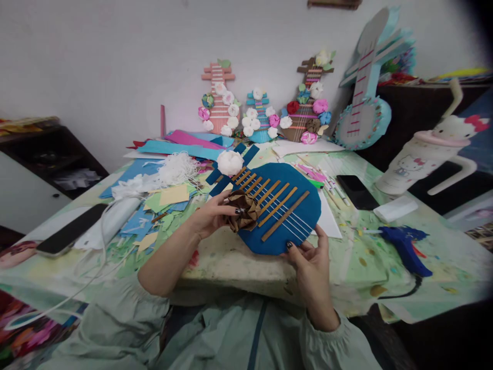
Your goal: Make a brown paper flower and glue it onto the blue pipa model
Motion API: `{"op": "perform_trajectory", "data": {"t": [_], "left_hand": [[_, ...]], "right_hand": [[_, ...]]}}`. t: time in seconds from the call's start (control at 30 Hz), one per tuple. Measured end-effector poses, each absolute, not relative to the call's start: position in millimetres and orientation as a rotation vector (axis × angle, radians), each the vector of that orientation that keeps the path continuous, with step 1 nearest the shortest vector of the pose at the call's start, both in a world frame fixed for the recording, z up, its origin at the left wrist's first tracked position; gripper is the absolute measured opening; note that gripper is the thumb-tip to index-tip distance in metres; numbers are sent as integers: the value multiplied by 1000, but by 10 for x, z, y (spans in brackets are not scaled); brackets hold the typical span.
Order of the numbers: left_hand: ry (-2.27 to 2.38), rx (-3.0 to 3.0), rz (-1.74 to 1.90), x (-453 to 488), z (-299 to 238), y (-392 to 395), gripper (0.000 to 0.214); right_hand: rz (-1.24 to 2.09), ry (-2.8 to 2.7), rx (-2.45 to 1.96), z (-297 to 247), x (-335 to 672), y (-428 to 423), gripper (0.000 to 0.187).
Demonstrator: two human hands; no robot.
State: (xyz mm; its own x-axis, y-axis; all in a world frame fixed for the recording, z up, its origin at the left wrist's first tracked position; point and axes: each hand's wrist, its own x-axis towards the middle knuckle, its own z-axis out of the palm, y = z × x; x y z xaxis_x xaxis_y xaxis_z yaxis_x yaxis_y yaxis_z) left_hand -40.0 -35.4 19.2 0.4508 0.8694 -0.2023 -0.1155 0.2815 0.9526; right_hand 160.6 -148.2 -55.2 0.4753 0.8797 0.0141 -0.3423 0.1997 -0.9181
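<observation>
A blue felt guitar-shaped craft (292,205) with brown sticks and white strings is held tilted above the table. My right hand (311,262) grips its lower edge, thumb on top. My left hand (213,213) presses a brown paper flower (242,211) against the craft's left side, fingers closed on it. A white flower (230,162) sits near the craft's neck.
Finished guitar crafts (262,115) with flowers lean on the back wall. Paper scraps and white string (169,174) lie at left, with a phone (71,228). Another phone (356,191), a blue glue gun (404,244) and a white cat tumbler (423,154) are at right.
</observation>
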Motion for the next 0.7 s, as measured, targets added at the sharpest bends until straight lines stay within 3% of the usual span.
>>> {"op": "perform_trajectory", "data": {"t": [0.17, 0.33, 0.7], "left_hand": [[897, 1320, 864, -300, 171, -351, 69], [1058, 1559, 888, -266, 95, -307, 62], [1045, 1484, 926, -250, 102, -290, 66]], "right_hand": [[929, -627, -1027, -544, 1595, -1480, 85], [935, -651, -1007, -558, 1595, -1475, 83], [936, -661, -1002, -562, 1608, -1461, 81]]}}
